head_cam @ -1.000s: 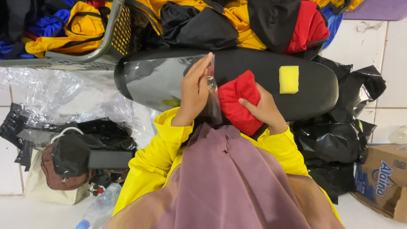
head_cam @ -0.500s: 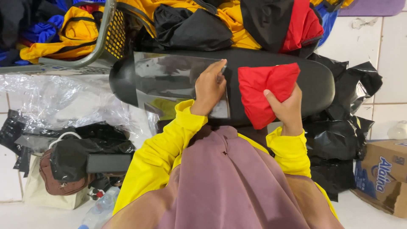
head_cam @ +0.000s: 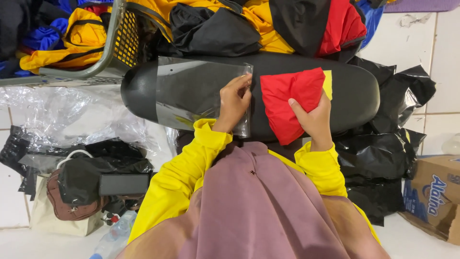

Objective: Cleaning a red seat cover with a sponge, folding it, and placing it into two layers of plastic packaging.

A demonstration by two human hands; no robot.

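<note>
A folded red cloth (head_cam: 292, 103) lies on a long black padded surface (head_cam: 354, 93), just right of its middle, with a yellow patch (head_cam: 328, 82) showing at its upper right edge. The right hand (head_cam: 314, 120) grips the cloth's lower right part, thumb on top and the fingers (head_cam: 299, 109) closed round the fabric from beneath. Just left of the cloth, apart from it by a narrow strip of black, a clear plastic bag (head_cam: 191, 93) lies flat on the same surface, its open end toward the cloth. The left hand (head_cam: 235, 103) rests on that end of the bag, its fingers (head_cam: 242, 82) pinched together on the bag's upper right corner, holding the thin film. Both arms wear bright yellow sleeves (head_cam: 191, 158) over a mauve garment (head_cam: 254, 206). Beyond the surface, heaped yellow, black and red clothes (head_cam: 268, 24) press against its far edge, and a grey mesh basket (head_cam: 115, 43) with more yellow and blue garments stands at the upper left. Crumpled clear plastic sheeting (head_cam: 72, 120) lies to the left on the floor, with a dark bag (head_cam: 86, 177) and a black box (head_cam: 124, 184) below it. Black plastic bags (head_cam: 378, 153) pile up on the right, and a cardboard box (head_cam: 433, 196) stands at the far right on the white tiled floor (head_cam: 441, 48).
</note>
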